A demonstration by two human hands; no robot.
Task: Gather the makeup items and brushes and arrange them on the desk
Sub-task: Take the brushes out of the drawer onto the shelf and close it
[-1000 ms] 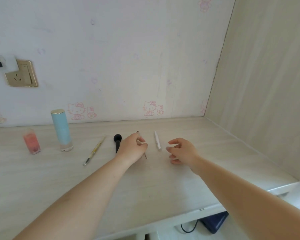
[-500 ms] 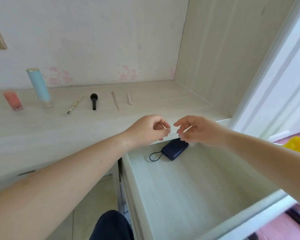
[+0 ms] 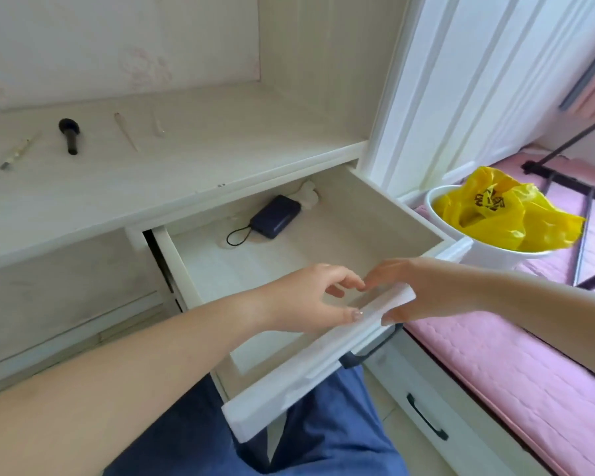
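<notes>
Several makeup tools lie in a row on the pale desk (image 3: 200, 159): a thin pencil (image 3: 14, 156), a short black brush (image 3: 68, 135), a slim beige stick (image 3: 126, 132) and a small white stick (image 3: 158, 127). Below the desk an open white drawer (image 3: 323, 362) juts toward me. My left hand (image 3: 306, 300) hovers at its front panel with loosely curled fingers and the thumb resting on the top edge. My right hand (image 3: 416, 290) grips that same edge, fingers over the top and thumb on the outer face. The fingertips of both hands nearly meet.
Inside the drawer lie a dark blue power bank (image 3: 277, 216) with a loop cord and a crumpled white thing (image 3: 306, 197). A white bin with a yellow bag (image 3: 495, 214) stands right of the drawer. A pink mattress (image 3: 495, 355) and a lower drawer handle (image 3: 426, 420) lie further right.
My view has swung down and right, away from the desk. Both hands have dropped from above the drawer's back to its front panel, and the right hand has taken hold of the edge.
</notes>
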